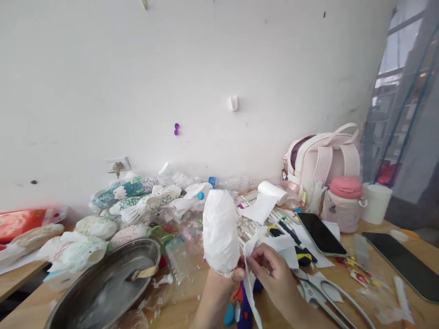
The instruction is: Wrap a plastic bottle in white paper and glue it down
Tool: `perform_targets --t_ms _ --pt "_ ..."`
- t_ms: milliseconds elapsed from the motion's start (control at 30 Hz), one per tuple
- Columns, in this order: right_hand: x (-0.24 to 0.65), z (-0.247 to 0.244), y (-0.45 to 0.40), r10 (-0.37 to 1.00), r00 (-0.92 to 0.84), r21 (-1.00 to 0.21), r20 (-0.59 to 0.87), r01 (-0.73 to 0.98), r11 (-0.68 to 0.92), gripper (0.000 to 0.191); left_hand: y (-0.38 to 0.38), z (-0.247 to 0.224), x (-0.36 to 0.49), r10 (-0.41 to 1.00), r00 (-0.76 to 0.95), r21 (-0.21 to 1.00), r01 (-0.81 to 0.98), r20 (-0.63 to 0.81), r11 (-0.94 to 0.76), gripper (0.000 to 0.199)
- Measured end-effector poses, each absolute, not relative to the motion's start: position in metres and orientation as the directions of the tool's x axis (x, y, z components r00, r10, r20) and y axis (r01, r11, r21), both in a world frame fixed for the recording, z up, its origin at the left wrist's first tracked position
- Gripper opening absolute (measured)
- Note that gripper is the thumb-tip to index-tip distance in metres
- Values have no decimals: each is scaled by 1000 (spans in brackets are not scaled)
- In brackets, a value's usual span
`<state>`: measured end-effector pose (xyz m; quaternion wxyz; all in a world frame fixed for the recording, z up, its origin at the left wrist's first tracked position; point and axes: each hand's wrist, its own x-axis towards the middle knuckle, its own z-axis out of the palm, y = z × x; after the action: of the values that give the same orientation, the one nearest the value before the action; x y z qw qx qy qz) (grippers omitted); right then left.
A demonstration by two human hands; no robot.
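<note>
A white, bottle-shaped form wrapped in wrinkled paper (221,230) stands upright in my left hand (226,278), which grips it near its lower end. Most of those fingers are hidden behind the form; the thumb shows at its lower right. My right hand (274,269) is closed in a pinch on a long strip of thin white paper (249,292), close beside the left thumb. The strip hangs down toward the table, and its upper part spreads out above the fingers. Under my hands lies a blue tool with red parts (245,306), partly covered.
At left is an oval metal basin (144,292) with a brush (146,273) in it. Painted paper fish shapes (147,203) pile behind. Scissors (317,292), a phone (322,234), a paper roll (272,192), a pink jar (343,205) and a backpack (325,160) stand or lie right.
</note>
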<state>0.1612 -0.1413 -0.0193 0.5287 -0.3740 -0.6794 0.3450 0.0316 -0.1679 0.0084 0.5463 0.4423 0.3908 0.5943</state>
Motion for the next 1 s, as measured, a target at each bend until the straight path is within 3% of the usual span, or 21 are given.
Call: perform_targets --t_ms 200,367,433,500,600,667,733,867,933,1000 --pt "160 -19 -143 863 -150 -855 482 138 501 18 -170 11 32 992 -96 963 -248 82 -103 17" --pt "165 -23 -140 852 -104 -844 513 120 522 10 -172 16 32 997 -72 893 -450 -21 -14 15" --pt "166 -26 -137 849 -122 -833 515 163 529 26 -172 16 32 996 -72 849 -529 -58 11 23" --pt "167 -31 -134 802 -189 -762 567 250 597 50 -173 14 32 995 -76 829 -558 -71 16 29" --pt "165 -34 -133 671 -337 -546 660 399 737 74 -174 11 31 994 -32 842 -535 -100 67 22" --pt "164 -33 -135 622 -370 -458 691 441 772 72 -175 11 31 994 30 857 -505 -103 104 23" --pt "165 -29 -137 601 -351 -442 718 436 784 58 -176 12 30 995 79 866 -491 -66 97 24" --pt "170 -23 -142 628 -354 -488 693 410 770 23 -179 15 32 998 63 866 -496 -28 56 20" --pt "173 -20 -145 733 -334 -630 593 375 680 16 -180 15 33 1000 17 879 -476 -23 29 20" --pt "176 -17 -148 839 -286 -782 463 313 539 22 -180 14 33 1000 1 905 -426 -3 3 22"
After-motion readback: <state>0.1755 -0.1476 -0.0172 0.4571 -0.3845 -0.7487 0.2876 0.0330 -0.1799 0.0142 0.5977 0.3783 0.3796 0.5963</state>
